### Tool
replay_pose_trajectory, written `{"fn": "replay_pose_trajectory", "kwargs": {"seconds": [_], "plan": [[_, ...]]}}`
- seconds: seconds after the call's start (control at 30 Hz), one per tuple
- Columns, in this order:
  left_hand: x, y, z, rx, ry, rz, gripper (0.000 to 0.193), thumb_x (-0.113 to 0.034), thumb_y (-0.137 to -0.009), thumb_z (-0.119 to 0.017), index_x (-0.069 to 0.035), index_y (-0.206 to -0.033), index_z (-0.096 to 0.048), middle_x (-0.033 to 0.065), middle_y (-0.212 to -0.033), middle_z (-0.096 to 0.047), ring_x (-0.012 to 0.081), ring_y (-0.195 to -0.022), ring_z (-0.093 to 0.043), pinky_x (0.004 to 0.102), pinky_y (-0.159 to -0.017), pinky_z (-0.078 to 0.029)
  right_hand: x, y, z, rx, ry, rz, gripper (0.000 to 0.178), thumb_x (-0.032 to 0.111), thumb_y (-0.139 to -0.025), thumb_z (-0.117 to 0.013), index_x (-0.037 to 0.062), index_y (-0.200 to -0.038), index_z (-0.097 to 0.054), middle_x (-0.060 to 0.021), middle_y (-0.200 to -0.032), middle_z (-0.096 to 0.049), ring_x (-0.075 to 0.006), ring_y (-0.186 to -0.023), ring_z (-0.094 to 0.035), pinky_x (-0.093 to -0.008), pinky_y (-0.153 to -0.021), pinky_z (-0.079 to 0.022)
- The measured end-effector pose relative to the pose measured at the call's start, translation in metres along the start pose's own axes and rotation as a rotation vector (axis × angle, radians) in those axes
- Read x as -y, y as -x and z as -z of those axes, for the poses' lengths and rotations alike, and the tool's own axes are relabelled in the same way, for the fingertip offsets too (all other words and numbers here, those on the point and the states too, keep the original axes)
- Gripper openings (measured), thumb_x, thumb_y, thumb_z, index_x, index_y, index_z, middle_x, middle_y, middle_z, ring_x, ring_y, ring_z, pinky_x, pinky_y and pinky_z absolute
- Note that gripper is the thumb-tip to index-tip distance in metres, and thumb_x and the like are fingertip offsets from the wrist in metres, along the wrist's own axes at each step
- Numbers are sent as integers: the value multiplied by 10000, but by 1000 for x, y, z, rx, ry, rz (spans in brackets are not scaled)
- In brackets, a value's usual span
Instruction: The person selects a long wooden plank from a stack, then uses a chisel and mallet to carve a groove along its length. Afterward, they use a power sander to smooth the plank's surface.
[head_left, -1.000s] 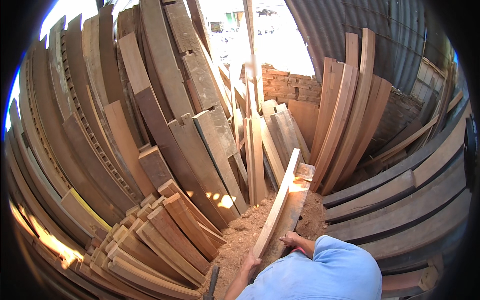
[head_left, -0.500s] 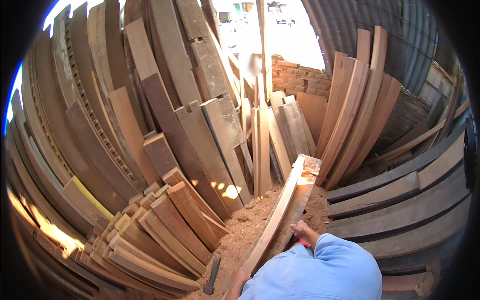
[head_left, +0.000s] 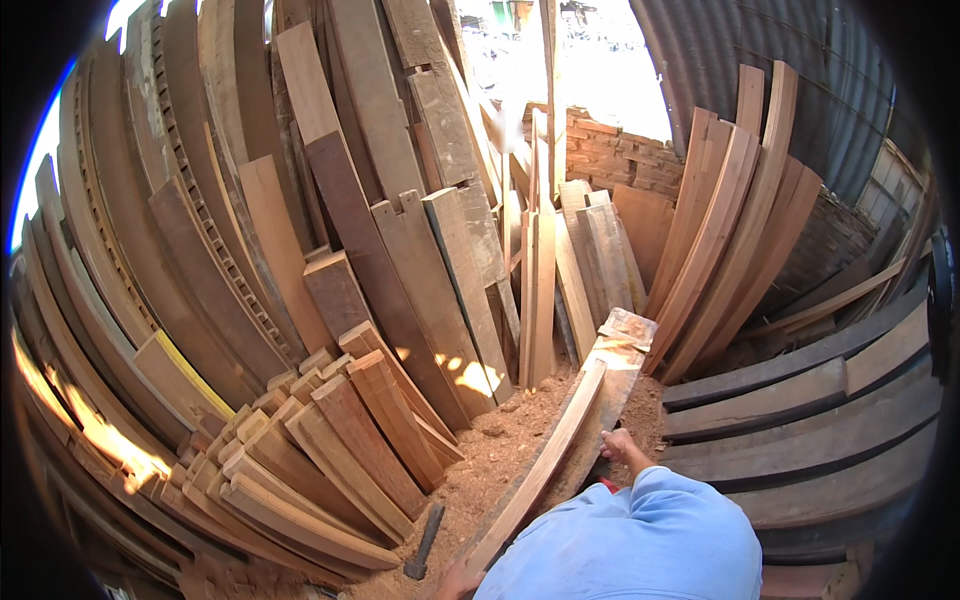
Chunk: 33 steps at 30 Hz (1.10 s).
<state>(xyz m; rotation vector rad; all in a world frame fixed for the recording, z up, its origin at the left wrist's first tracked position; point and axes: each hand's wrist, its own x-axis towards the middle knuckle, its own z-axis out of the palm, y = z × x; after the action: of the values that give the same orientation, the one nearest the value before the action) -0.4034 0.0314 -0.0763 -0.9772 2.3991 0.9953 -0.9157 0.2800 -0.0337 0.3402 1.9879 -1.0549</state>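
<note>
A long pale wooden strip (head_left: pixel 545 460) lies lengthwise on a wider, worn board (head_left: pixel 610 392), running away from me. At the lower edge my left hand (head_left: pixel 458 580), partly cut off by the picture, is closed at the strip's near end. My right hand (head_left: pixel 624 448) is curled closed at the right side of the worn board, beside the strip. What it grips is hidden; something dark, with a bit of red (head_left: pixel 608 485), shows under the hand by my light blue sleeve (head_left: pixel 640 535).
A dark hammer-shaped tool (head_left: pixel 425 542) lies in the wood shavings (head_left: pixel 510 430) at left. Short wooden pieces (head_left: pixel 370 440) stand stacked beside it. Tall planks (head_left: pixel 340 200) lean behind and at left; more lean at the far right (head_left: pixel 720 230). Thick boards (head_left: pixel 800 440) lie at right.
The strip has slid toward me along the worn board, so its far end now stops short of that board's end. My right hand has shifted slightly forward. The view has turned a little left.
</note>
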Motion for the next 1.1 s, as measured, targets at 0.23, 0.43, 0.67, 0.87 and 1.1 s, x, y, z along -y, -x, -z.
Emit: {"fn": "replay_pose_trajectory", "kwargs": {"seconds": [0.23, 0.43, 0.67, 0.87, 1.1], "plan": [[-156, -44, 41, 42, -26, -92, 777, -438, -752, -784, -68, -1367, -488, 245, -1215, -584, 432, -1174, -560, 516, -950, -481, -18, -4, 7, 11, 90, 68, 449, 383, -1006, -529, -34, -1068, -685, -125, -985, -729, -254, -763, -686, -436, -640, -558], [-164, -102, -16, -202, -226, -110, 646, -420, -756, -816, -44, -1191, -522, 225, -1184, -533, 426, -1181, -499, 522, -963, -448, -10, 3, 10, 30, 323, 108, 429, 362, -971, -561, -39, -987, -713, -129, -886, -735, -226, -691, -685, -383, -590, -566], [-177, -86, -10, -350, -251, -185, 587, -401, -761, -799, -70, -1142, -499, 193, -1138, -522, 394, -1145, -502, 510, -946, -447, -41, 3, 1, 92, 372, 128, 445, 370, -938, -593, -51, -879, -726, -127, -802, -725, -229, -661, -690, -361, -558, -554], [-180, -82, -3, -344, -228, -177, 480, -356, -816, -721, -75, -1141, -507, 180, -1120, -515, 381, -1140, -495, 492, -946, -439, -23, 9, -16, 134, 523, 189, 493, 410, -923, -605, -63, -852, -728, -152, -749, -713, -245, -659, -692, -379, -562, -533], [-184, -75, 2, -338, -191, -190, 422, -334, -849, -676, -84, -1148, -515, 168, -1106, -509, 371, -1136, -488, 477, -947, -431, -19, 12, -27, 124, 493, 186, 490, 414, -930, -595, -46, -836, -734, -161, -733, -710, -258, -680, -697, -389, -624, -541]]}}
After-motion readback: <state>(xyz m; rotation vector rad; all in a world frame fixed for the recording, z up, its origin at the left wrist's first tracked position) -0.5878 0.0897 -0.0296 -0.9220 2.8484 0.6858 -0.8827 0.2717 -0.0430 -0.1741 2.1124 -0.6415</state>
